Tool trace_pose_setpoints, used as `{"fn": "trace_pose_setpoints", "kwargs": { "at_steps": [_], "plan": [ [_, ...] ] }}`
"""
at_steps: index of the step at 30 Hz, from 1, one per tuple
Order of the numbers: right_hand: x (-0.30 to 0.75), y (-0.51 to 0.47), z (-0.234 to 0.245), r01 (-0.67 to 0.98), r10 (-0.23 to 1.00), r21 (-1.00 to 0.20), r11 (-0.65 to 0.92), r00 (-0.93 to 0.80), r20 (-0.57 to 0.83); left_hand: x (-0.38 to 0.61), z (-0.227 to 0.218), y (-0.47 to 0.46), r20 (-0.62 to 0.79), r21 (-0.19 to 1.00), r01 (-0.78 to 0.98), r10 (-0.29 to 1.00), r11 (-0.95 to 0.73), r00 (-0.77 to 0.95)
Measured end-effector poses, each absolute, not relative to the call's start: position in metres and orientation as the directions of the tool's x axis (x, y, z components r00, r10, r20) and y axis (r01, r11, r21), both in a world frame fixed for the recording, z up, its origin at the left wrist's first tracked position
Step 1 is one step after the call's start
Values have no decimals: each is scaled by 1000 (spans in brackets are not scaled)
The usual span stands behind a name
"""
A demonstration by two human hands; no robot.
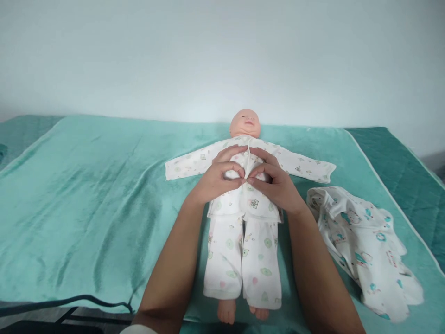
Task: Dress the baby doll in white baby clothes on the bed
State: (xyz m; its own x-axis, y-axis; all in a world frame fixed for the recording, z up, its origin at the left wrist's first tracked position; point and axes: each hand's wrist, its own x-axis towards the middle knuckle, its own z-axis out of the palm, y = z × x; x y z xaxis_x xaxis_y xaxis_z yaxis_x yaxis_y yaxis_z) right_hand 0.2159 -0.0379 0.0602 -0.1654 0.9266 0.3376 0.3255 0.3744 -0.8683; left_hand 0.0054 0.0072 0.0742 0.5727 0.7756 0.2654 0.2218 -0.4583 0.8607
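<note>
A baby doll (245, 123) lies on its back on a teal blanket (97, 195), head away from me. It wears a white printed top (194, 162) with sleeves spread out sideways, and matching trousers (243, 260). Both my hands rest on the doll's chest. My left hand (219, 178) pinches the left edge of the top's front opening. My right hand (273, 181) pinches the right edge, and the fingertips of the two hands meet at the middle.
A second crumpled white baby garment (365, 246) with blue prints lies on the blanket to the right of the doll. A dark cable (69, 302) runs along the near left edge. A pale wall (222, 55) stands behind.
</note>
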Motion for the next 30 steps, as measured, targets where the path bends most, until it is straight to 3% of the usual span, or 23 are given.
{"fn": "trace_pose_setpoints", "kwargs": {
  "at_steps": [6,15,23,27,30],
  "plan": [
    [212,-37,59,185,957,-939,291,-36,289,6,68,10,308,815,247,753,-524,582],
    [201,-39,61,366,940,-873,322,-10,342,10,71,7,294,778,316,760,-543,580],
    [199,-39,58,284,947,-911,298,34,320,10,70,8,307,850,203,771,-485,558],
    [218,-32,49,79,916,-968,237,314,250,2,64,15,258,963,-29,887,-268,383],
    [250,-22,39,-32,765,-971,237,623,166,-13,55,27,173,955,-251,984,-157,44]
  ]
}}
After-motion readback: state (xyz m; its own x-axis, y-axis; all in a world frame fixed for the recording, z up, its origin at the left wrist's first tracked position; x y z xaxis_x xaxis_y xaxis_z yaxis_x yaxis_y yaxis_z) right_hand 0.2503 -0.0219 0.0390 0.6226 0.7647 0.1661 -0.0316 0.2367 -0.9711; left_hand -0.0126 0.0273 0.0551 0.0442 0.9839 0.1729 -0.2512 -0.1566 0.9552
